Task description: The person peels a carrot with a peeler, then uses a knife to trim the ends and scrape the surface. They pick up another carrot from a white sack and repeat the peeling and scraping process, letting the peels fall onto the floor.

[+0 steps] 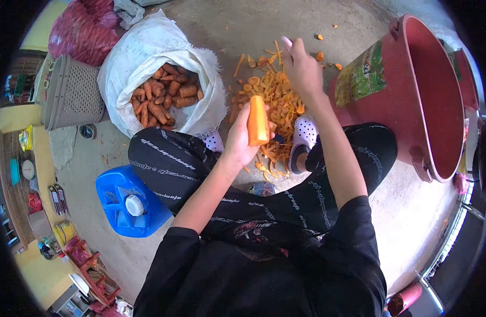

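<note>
My left hand [241, 138] is wrapped round a peeled orange carrot [257, 122], which stands nearly upright with its cut end toward me. Further forward and to the right, my right hand [304, 71] is closed, apart from the carrot. From it sticks the pale pinkish end of a tool [287, 43]; the rest is hidden by the fingers. Below both hands, a heap of carrot peelings [280, 98] lies on the floor between my feet. An open white sack [148, 53] to the left holds several unpeeled, soil-brown carrots [166, 92].
A large red tub [396, 95] stands tilted at my right knee. Beside my left leg is a blue jerrycan [132, 202]. Grey perforated crates [76, 94] and a red mesh sack [82, 34] stand at far left. A purple clog [304, 132] borders the peelings.
</note>
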A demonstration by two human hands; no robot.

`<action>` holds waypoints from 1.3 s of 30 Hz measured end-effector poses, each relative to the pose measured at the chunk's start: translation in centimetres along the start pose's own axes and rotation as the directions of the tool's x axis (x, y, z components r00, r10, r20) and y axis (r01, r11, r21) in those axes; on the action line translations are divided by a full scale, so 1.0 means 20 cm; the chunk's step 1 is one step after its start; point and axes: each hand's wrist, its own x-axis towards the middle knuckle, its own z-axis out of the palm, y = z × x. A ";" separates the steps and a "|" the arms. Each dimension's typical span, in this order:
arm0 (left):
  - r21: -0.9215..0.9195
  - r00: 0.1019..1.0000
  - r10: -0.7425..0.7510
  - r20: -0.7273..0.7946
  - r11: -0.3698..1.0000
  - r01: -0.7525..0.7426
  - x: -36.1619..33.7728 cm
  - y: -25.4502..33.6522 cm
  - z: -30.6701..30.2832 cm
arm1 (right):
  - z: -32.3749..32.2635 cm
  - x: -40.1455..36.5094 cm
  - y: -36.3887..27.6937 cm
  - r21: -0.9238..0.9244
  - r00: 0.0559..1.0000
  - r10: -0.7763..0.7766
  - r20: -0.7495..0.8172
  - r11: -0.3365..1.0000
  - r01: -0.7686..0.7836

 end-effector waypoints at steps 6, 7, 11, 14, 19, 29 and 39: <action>0.002 0.999 0.011 0.039 1.000 -0.011 0.00 0.03 0.00 | -0.19 -0.11 -0.42 0.869 0.906 0.309 0.288 0.314 -0.383; 0.006 0.997 0.036 0.072 0.999 -0.036 -0.01 0.04 0.02 | -0.19 -0.16 -0.46 0.864 0.887 0.301 0.350 0.263 -0.430; -0.022 0.999 0.015 0.038 1.000 -0.014 0.01 0.04 -0.02 | -0.17 -0.27 -0.50 0.843 0.840 0.212 0.500 0.103 -0.528; -0.050 0.991 0.067 0.118 0.997 -0.061 -0.01 0.04 -0.02 | -0.15 -0.28 -0.53 0.838 0.831 0.186 0.524 0.060 -0.542; -0.123 0.994 0.044 0.103 0.992 -0.031 0.02 0.04 -0.05 | -0.12 -0.29 -0.51 0.829 0.822 0.186 0.538 0.056 -0.556; -0.073 0.997 0.075 0.019 0.995 -0.073 0.03 0.03 -0.05 | -0.07 -0.27 -0.47 0.810 0.789 0.270 0.552 0.052 -0.584; 0.260 0.992 0.127 -0.001 0.958 -0.123 -0.06 -0.04 0.07 | -0.04 -0.07 -0.31 0.819 0.798 0.431 0.421 0.198 -0.539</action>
